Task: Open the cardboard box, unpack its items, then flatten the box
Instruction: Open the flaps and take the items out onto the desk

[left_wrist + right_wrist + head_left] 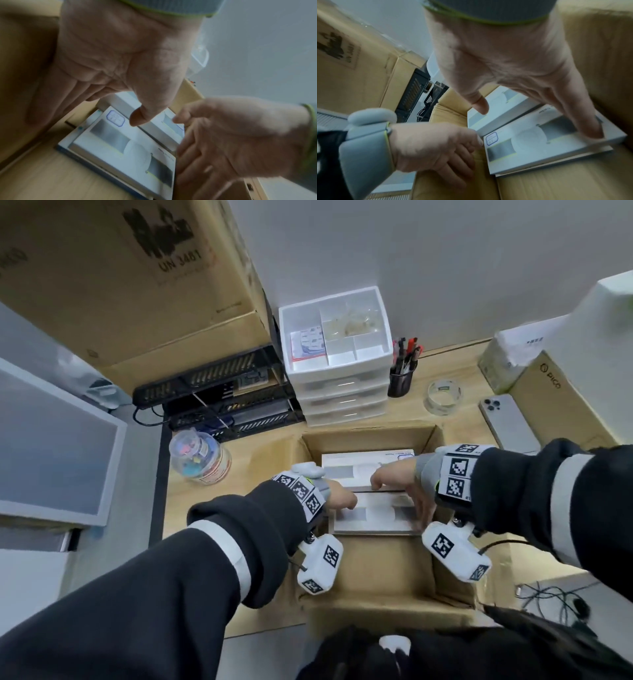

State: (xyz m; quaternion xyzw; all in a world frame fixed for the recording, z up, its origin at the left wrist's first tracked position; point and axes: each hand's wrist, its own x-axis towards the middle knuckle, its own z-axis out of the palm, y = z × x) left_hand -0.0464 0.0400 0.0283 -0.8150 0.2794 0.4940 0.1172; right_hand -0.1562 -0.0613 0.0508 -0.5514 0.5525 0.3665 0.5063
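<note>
The open cardboard box (383,573) stands on the desk in front of me, flaps folded out. Two flat white product boxes lie inside, the far one (356,467) beside the near one (376,518). My left hand (342,501) reaches down at the near white box's (120,146) left end. Its fingers run straight along the cardboard wall, and its thumb hangs over the gap between the two boxes. My right hand (400,487) is at the right end, straight fingers (590,129) pressing on the near white box's (539,146) edge. Neither hand curls around anything.
Behind the box stand a white drawer unit (339,392), a pen cup (400,381) and a tape roll (443,397). A phone (507,422) and a brown carton (548,392) lie right. A plastic jar (200,457), a black wire rack (219,392) and a large carton (120,285) are left.
</note>
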